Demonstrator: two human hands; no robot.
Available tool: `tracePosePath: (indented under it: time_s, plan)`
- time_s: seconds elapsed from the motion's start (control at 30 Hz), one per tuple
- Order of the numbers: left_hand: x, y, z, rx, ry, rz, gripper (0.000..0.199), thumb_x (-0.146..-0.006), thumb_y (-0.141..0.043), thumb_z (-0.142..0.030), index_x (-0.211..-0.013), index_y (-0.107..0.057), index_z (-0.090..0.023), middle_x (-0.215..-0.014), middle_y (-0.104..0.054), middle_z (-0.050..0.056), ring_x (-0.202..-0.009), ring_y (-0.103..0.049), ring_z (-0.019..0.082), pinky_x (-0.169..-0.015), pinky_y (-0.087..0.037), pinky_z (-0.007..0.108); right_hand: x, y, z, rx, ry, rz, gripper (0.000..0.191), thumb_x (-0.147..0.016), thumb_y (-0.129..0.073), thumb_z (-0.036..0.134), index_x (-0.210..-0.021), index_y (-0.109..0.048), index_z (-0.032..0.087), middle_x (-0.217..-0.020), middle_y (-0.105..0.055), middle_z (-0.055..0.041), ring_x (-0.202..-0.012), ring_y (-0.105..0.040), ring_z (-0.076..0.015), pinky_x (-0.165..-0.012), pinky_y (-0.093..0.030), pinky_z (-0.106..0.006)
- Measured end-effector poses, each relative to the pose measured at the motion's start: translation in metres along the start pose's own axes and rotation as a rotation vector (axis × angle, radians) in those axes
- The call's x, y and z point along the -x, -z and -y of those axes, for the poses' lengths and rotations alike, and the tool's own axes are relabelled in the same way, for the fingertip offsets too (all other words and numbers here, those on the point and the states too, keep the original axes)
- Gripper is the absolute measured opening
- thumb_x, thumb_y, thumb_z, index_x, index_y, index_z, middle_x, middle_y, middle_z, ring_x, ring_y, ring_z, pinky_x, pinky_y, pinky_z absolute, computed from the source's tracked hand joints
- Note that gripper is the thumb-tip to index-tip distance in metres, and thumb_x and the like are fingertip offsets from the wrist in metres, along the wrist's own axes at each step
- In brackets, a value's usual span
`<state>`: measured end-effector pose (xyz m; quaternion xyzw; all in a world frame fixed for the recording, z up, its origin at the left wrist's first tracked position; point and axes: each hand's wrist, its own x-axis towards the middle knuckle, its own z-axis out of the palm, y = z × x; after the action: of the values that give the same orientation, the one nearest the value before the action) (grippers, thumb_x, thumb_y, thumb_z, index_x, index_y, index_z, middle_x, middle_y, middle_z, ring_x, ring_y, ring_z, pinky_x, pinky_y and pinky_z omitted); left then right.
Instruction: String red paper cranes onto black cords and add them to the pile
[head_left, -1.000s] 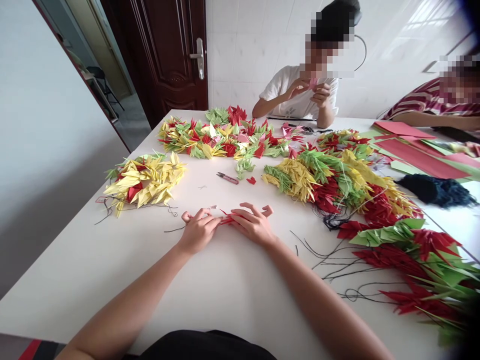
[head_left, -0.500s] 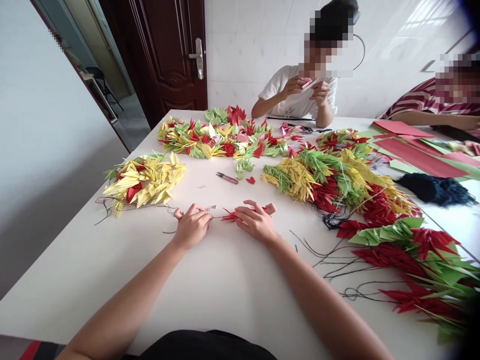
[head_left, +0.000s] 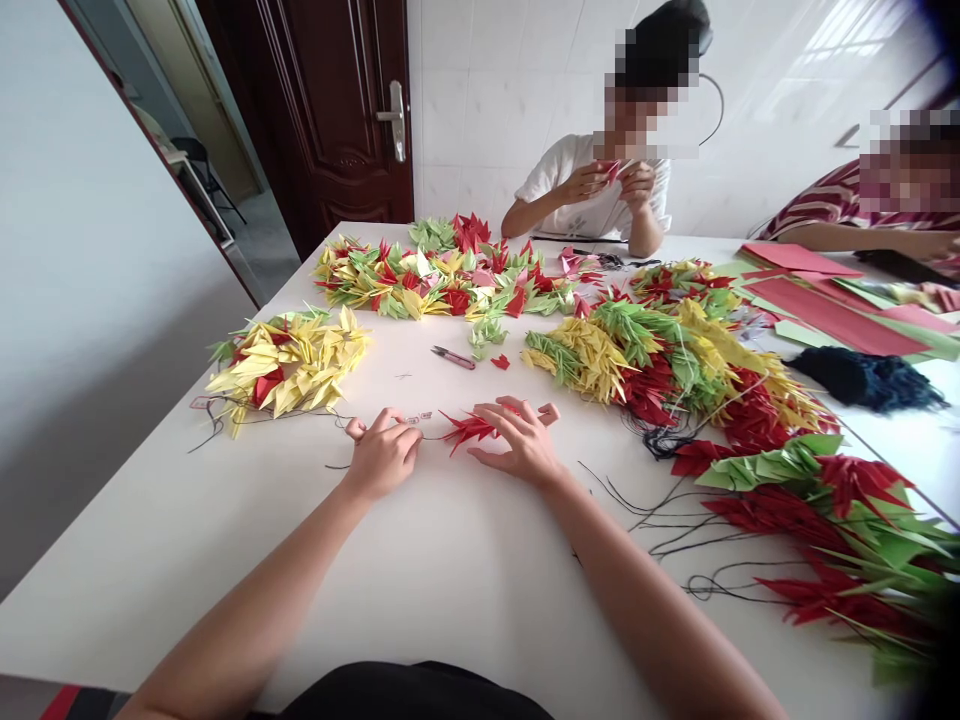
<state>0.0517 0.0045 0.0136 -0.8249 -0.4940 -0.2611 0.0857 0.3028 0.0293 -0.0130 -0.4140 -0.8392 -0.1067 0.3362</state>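
My left hand (head_left: 385, 455) rests on the white table, its fingers pinched on a thin black string (head_left: 433, 438). The string runs right to a bunch of red folded paper cranes (head_left: 469, 428). My right hand (head_left: 520, 440) is curved over these cranes, thumb on the near side and fingers across the top, partly hiding them. Beyond my hands lie pink-handled thread snips (head_left: 454, 357), a single small red paper piece (head_left: 500, 362) and a few pale green cranes (head_left: 487, 335). A small printed slip (head_left: 418, 418) sits just past my left fingers.
A yellow crane garland (head_left: 300, 360) lies at left. Mixed garlands (head_left: 435, 280) stretch across the back, with more strings of cranes (head_left: 795, 500) at right. Black thread (head_left: 870, 378) and red paper sheets (head_left: 832, 310) are farther right. Two people sit opposite, one holding pink paper (head_left: 611, 172).
My right hand has loosened over the red cranes, its thumb and fingers spreading wider so that more red paper shows. My left hand stays nearly still. The person opposite shifts the pink paper slightly.
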Motion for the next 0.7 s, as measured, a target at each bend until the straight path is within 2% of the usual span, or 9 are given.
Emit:
tracePosePath:
  time_s: [0.07,0.17,0.23,0.37,0.47,0.57,0.7]
  plan:
    - [0.0,0.0,-0.001,-0.002,-0.001,-0.013,0.022,-0.079,-0.053,-0.005,-0.063,-0.06,-0.019,-0.061,-0.07,0.0,-0.089,-0.062,0.022,-0.066,-0.015,0.037,0.0,0.005,-0.001,-0.039,-0.101,-0.049,0.039,-0.084,-0.051,0.044,-0.117,-0.058,0.023,-0.108,-0.07,-0.0063,-0.105,-0.057,-0.0286,-0.088,-0.027,-0.042]
    - [0.0,0.001,-0.002,-0.003,-0.004,-0.02,0.019,-0.076,-0.054,-0.006,-0.063,-0.059,-0.019,-0.061,-0.07,-0.001,-0.089,-0.062,0.022,-0.066,-0.016,0.037,0.0,0.009,-0.004,-0.035,-0.246,-0.117,0.036,-0.085,-0.037,0.027,-0.115,-0.055,0.022,-0.109,-0.068,-0.0071,-0.106,-0.056,-0.028,-0.088,-0.024,-0.045]
    - [0.0,0.001,-0.002,-0.002,-0.007,-0.027,0.018,-0.076,-0.054,-0.007,-0.063,-0.058,-0.019,-0.061,-0.07,-0.001,-0.089,-0.062,0.021,-0.065,-0.016,0.037,0.0,0.009,-0.005,-0.012,-0.276,-0.131,0.037,-0.085,-0.036,0.021,-0.117,-0.054,0.021,-0.111,-0.067,-0.0079,-0.107,-0.055,-0.0281,-0.088,-0.024,-0.045]
    - [0.0,0.002,-0.004,-0.001,-0.011,-0.047,0.018,-0.076,-0.054,-0.007,-0.063,-0.058,-0.019,-0.059,-0.069,-0.002,-0.088,-0.063,0.021,-0.065,-0.015,0.036,-0.003,0.006,0.005,0.0,-0.156,-0.066,0.034,-0.087,-0.047,0.029,-0.119,-0.057,0.023,-0.116,-0.067,-0.006,-0.111,-0.053,-0.0284,-0.09,-0.029,-0.043]
    - [-0.001,0.003,-0.005,-0.006,-0.026,-0.058,0.018,-0.075,-0.055,-0.007,-0.062,-0.058,-0.018,-0.057,-0.067,-0.002,-0.087,-0.064,0.021,-0.065,-0.015,0.036,-0.006,0.0,0.02,0.023,-0.044,0.038,0.037,-0.091,-0.05,0.034,-0.126,-0.057,0.029,-0.125,-0.064,-0.0021,-0.116,-0.05,-0.0268,-0.095,-0.031,-0.04]
    - [-0.001,0.004,-0.007,-0.016,-0.067,-0.085,0.019,-0.077,-0.054,-0.007,-0.062,-0.057,-0.019,-0.055,-0.066,-0.003,-0.086,-0.064,0.021,-0.065,-0.015,0.036,-0.008,-0.006,0.034,0.059,0.041,0.156,0.04,-0.096,-0.044,0.03,-0.135,-0.051,0.032,-0.133,-0.059,-0.0002,-0.122,-0.046,-0.0255,-0.095,-0.032,-0.039]
    - [-0.002,0.006,-0.007,-0.025,-0.114,-0.125,0.021,-0.079,-0.052,-0.004,-0.067,-0.058,-0.019,-0.055,-0.066,-0.005,-0.085,-0.065,0.02,-0.064,-0.015,0.036,-0.005,-0.012,0.035,0.092,0.059,0.162,0.033,-0.098,-0.041,0.023,-0.125,-0.059,0.032,-0.125,-0.065,-0.0001,-0.122,-0.046,-0.0253,-0.09,-0.033,-0.039]
